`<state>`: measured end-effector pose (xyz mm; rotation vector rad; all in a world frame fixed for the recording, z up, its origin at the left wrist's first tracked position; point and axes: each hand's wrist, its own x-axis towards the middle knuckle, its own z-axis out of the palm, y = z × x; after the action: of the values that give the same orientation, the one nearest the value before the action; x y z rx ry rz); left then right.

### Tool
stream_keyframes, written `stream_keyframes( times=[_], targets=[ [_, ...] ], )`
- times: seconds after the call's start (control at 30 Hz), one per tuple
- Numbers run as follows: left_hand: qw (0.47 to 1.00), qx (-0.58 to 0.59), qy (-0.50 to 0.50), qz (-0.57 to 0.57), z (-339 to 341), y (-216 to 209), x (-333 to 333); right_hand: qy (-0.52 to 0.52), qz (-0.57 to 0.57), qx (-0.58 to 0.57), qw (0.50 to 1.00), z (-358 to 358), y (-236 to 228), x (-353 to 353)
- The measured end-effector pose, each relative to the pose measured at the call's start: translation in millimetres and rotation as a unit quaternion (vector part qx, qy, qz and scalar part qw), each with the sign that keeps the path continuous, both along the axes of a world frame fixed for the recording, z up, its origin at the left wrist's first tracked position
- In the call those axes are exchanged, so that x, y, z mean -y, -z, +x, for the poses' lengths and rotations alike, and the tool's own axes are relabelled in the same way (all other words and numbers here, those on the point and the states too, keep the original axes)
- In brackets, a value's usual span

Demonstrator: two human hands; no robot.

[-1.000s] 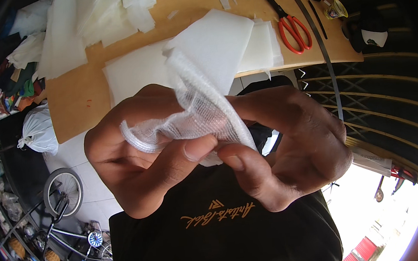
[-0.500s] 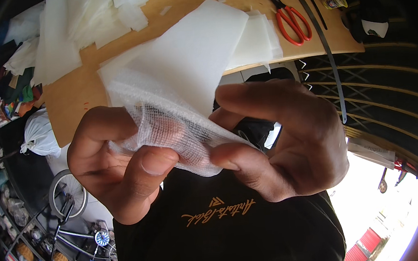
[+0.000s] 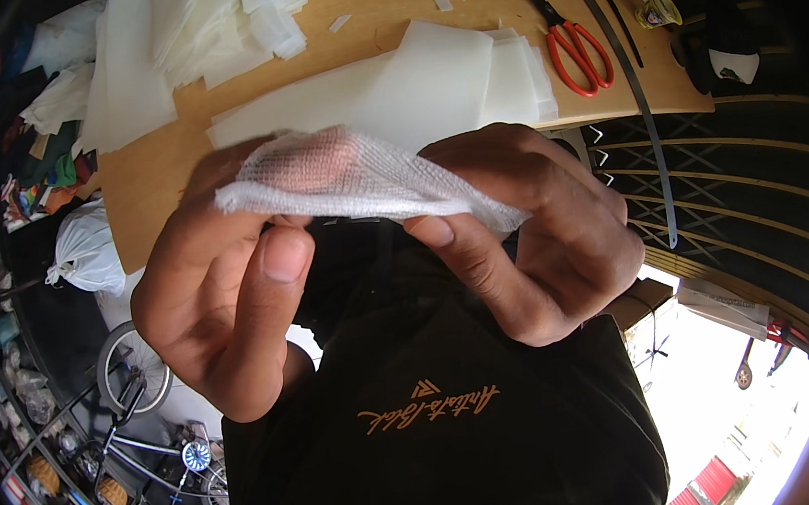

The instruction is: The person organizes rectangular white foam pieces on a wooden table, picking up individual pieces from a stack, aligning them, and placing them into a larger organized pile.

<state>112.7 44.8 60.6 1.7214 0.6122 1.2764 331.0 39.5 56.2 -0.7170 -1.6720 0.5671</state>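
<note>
Both hands hold a small piece of white gauze (image 3: 384,179) up in front of my chest. It is thin, with an open weave and a thicker folded lower edge. Fingertips of my left hand (image 3: 221,297) show pinkish through the mesh; its thumb sits just below that edge. My right hand (image 3: 553,239) pinches the other end between a thumb underneath and curled fingers above. Beyond the gauze, stacked translucent white sheets (image 3: 442,71) lie along the near edge of a brown table (image 3: 152,169).
Red-handled scissors (image 3: 580,56) rest on the table's right side beside a long metal strip (image 3: 637,102). More white sheets (image 3: 125,84) are piled at the far left. A tied white bag (image 3: 87,251) and a bicycle (image 3: 131,373) stand to the left.
Both hands have moved up a little and the gauze has tilted, so its folded edge now faces me. My left thumb has come off the gauze's face to below its edge.
</note>
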Motion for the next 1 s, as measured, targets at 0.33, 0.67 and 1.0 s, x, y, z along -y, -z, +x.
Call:
stream_keyframes(
  times=[0.33, 0.67, 1.0],
  targets=[
    [0.992, 0.084, 0.04, 0.081, 6.1, 12.8, -8.2, -0.045, -0.168, -0.091, 0.981, 1.9, -14.6, 10.8],
    [0.998, 0.059, 0.023, 0.029, 3.7, -0.3, 5.2, 0.002, -0.093, -0.087, 0.992, 3.5, -19.9, 12.6],
    [0.994, 0.057, 0.052, 0.08, 1.6, 2.9, 1.5, 0.0, 0.181, 0.101, 0.978, 7.0, -16.9, -9.3]
  ],
)
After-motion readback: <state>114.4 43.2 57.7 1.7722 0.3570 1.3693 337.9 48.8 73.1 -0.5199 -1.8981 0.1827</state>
